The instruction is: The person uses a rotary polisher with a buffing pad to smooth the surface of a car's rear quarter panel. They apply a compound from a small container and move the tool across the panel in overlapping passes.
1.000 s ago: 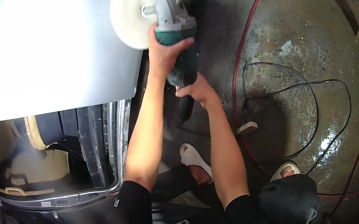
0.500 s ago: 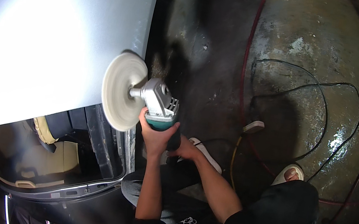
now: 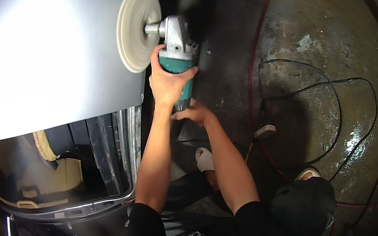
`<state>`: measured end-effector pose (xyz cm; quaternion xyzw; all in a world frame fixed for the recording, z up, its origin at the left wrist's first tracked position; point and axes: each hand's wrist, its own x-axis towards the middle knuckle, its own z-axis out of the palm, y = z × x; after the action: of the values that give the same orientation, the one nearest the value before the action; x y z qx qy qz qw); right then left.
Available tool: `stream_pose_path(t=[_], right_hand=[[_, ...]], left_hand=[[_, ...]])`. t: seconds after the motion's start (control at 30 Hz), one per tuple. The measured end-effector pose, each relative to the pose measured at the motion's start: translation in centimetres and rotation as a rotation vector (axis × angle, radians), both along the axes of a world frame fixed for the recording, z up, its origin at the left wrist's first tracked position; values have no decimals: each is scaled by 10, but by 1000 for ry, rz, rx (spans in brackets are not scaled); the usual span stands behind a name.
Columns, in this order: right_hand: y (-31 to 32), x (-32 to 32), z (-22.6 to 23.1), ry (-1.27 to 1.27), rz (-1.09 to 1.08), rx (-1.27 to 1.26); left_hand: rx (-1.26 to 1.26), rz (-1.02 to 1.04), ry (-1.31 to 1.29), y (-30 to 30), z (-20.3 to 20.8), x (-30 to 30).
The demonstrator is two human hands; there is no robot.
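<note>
A power polisher (image 3: 176, 36) with a silver head and teal body is in both my hands. My left hand (image 3: 167, 83) wraps around the teal body just behind the head. Further back, my right hand (image 3: 196, 113) grips the dark rear end. The round off-white polishing pad (image 3: 136, 29) stands edge-on against the silver car panel (image 3: 100, 78), near its right edge; its face has circular streaks. Whether the whole pad touches the panel I cannot tell. Strong light glares off the panel's middle.
Below the panel, an opening shows a beige car seat (image 3: 64, 178). A red hose (image 3: 255, 54) and a looped black cable (image 3: 341, 113) lie on the wet, stained floor (image 3: 310, 23). My feet in light sandals (image 3: 204, 159) are near the cable and hose.
Both hands have carried the polisher forward along the panel's right edge, away from me, and my arms are stretched further. The pad has moved up with it.
</note>
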<state>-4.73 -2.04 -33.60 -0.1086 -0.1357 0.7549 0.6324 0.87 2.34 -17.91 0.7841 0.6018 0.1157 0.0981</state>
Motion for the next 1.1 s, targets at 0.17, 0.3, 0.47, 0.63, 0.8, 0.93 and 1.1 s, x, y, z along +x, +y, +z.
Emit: stream_pose_path(t=[0.17, 0.3, 0.47, 0.63, 0.8, 0.93, 1.1], right_hand=[[-45, -57, -11, -150, 104, 56], [-96, -106, -7, -287, 70, 29], [-125, -116, -5, -388, 52, -117], [-79, -70, -25, -398, -95, -141], [-13, 26, -18, -442, -199, -203], [6, 67, -13, -398, -222, -176], [-20, 28, -17, -378, -165, -178]], left_hand=[[-41, -60, -152, -37, -6, -70], [-58, 28, -368, -76, -15, -149], [-104, 79, -451, -102, -9, -163], [-90, -77, -494, -49, -29, -122], [-165, -167, -600, 29, -26, -35], [-161, -199, -538, 59, -28, 7], [-146, -168, -526, 32, -33, -43]])
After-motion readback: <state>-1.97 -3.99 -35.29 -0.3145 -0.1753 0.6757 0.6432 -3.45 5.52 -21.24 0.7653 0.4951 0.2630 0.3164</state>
